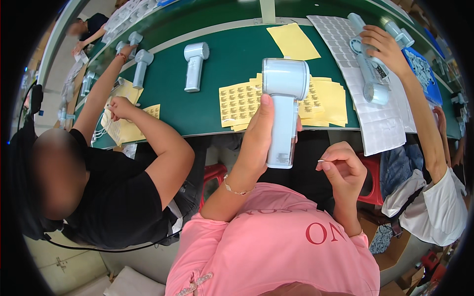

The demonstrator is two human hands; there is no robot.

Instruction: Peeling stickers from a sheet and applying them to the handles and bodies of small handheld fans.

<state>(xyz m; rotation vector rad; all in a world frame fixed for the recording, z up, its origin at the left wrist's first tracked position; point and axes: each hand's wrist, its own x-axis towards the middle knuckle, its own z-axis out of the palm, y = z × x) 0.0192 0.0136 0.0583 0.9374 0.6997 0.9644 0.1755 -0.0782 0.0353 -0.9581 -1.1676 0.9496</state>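
Fingers (267, 104) of the left hand (256, 140) wrapped around the handle of a light-blue handheld fan (281, 123), held up before the near edge of a green worktop (227, 52), cylindrical head uppermost. Thumb and index finger of the right hand (349, 175) pinching a small white sliver (322, 161), too tiny to identify, near the fan but apart from it.

Behind the fan, on the worktop, overlapping yellow sticker sheets (239, 104) with rows of dark print; farther back, a lone yellow sheet (295, 42). To the left, another light-blue fan (195, 69). To the right, a long pale label sheet (382, 123) with more fans on it, and beside it a blue tray (436, 97) of small light-blue pieces. Along the far side, a pale upright post (267, 11).

At left, a co-worker in black (118, 207), one hand at a fan; at right, a co-worker in white (437, 212), one hand over the fans there. Below, red stools (374, 185), an open cardboard box (401, 249) and pale flooring (69, 261).
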